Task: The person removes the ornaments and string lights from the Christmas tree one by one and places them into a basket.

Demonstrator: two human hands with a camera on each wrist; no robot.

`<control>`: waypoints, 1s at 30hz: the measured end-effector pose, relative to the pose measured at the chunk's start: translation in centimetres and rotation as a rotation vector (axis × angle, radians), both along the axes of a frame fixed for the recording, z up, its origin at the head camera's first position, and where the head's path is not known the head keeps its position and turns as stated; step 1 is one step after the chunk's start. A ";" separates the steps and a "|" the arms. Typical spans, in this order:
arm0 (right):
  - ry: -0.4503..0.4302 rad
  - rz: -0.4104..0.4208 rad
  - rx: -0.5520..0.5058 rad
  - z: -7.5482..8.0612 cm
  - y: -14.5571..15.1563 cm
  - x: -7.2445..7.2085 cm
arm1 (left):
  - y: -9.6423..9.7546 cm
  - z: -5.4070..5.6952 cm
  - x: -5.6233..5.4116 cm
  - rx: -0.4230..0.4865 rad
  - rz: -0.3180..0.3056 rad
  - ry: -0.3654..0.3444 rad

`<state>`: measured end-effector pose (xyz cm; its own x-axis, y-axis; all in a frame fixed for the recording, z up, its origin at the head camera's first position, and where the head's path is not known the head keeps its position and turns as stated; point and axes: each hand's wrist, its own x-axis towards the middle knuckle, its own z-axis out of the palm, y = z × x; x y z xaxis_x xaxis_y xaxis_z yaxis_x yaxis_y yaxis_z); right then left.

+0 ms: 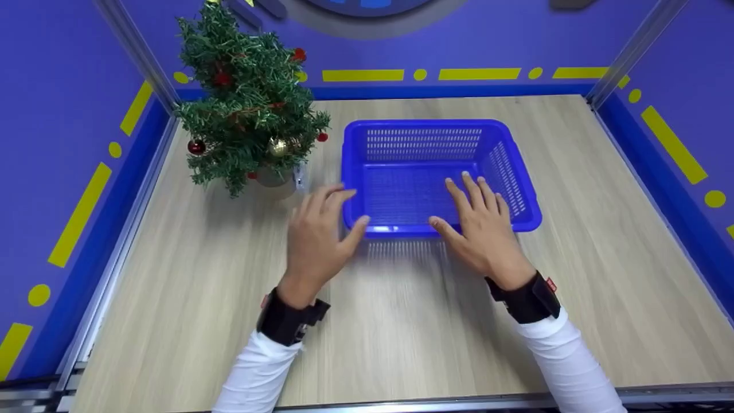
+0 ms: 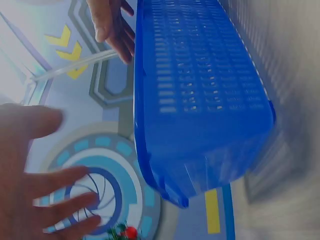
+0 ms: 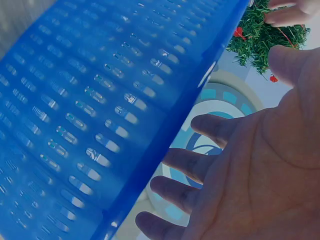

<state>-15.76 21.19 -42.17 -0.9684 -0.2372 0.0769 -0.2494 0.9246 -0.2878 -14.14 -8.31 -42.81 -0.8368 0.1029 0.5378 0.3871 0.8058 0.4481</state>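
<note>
A blue plastic basket (image 1: 401, 192) with slotted walls sits upright on the wooden table. My left hand (image 1: 318, 238) is at its near left corner, thumb and fingers spread apart and nothing held. Over the near right part of the basket is my right hand (image 1: 484, 235), palm down with its fingers extended. The left wrist view has the basket's outer wall (image 2: 200, 135) beside my left hand (image 2: 20, 195), with a gap between them. In the right wrist view, the open palm (image 3: 260, 160) is beside the basket's rim (image 3: 135, 185); whether a fingertip touches it I cannot tell.
A small Christmas tree (image 1: 246, 115) with red and gold baubles stands left of the basket. By its pot (image 1: 272, 176) is a small shiny item (image 1: 299, 178), too small to identify. Blue panels with yellow marks (image 1: 363, 75) enclose the table (image 1: 390, 344) at the back and sides.
</note>
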 end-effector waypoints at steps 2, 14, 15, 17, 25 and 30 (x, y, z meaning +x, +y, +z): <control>0.018 0.002 -0.020 0.3 0.1 -0.2 | -1.6 -0.3 -0.3 0.113 -0.016 0.115; 0.178 0.076 -0.225 1.6 0.3 -1.5 | -10.8 -5.5 -3.1 0.503 0.210 -0.273; 0.196 0.094 -0.245 1.9 0.3 -1.7 | -11.0 -5.8 -3.2 0.503 0.220 -0.294; 0.229 0.132 -0.290 2.6 0.3 -2.3 | -11.1 -6.1 -3.3 0.499 0.221 -0.305; 0.279 0.254 -0.452 8.8 -1.5 -6.8 | -11.8 -5.9 -3.4 0.515 0.279 -0.174; 0.195 0.219 -0.574 13.0 -3.6 -10.0 | -12.9 -5.8 -3.2 0.632 0.355 0.022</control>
<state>-25.80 17.62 -29.15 -0.8577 -0.2968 0.4198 -0.5125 0.5591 -0.6518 -17.32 -21.18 -48.60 -0.7503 -0.5094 0.4214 0.1642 0.4739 0.8651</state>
